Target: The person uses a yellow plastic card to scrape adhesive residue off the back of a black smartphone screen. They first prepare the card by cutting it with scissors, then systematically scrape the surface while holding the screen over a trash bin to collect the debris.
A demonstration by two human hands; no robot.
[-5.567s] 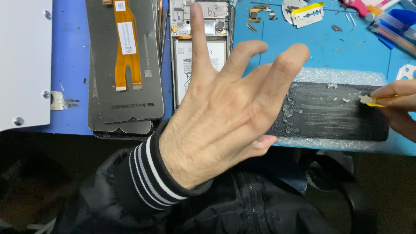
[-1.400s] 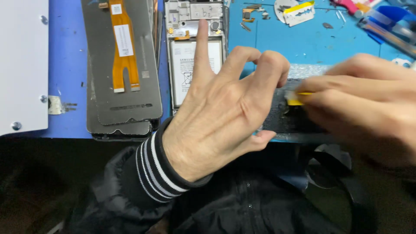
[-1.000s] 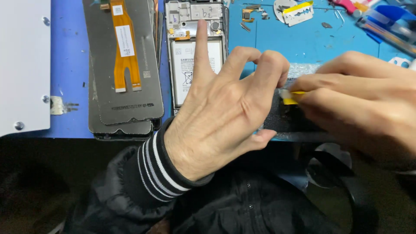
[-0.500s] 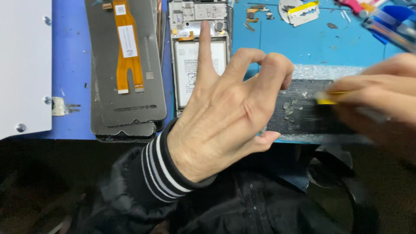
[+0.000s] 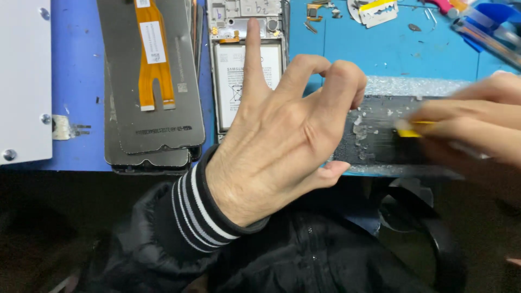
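My left hand presses down on the left end of a black phone panel lying on the blue mat; its index finger points up and away while the bent fingers and thumb hold the panel still. White flakes and residue cover the panel's surface. At the right, blurred by motion, my right hand pinches a small yellow scraper against the panel.
Behind my left hand lies an opened phone frame with its battery. Left of it sit stacked grey display panels with an orange flex cable. A white plate lies at far left. A razor blade and tools rest at the back.
My right hand has slid the yellow scraper rightward along the panel after having worked close to my left fingers. My left hand has kept its hold.
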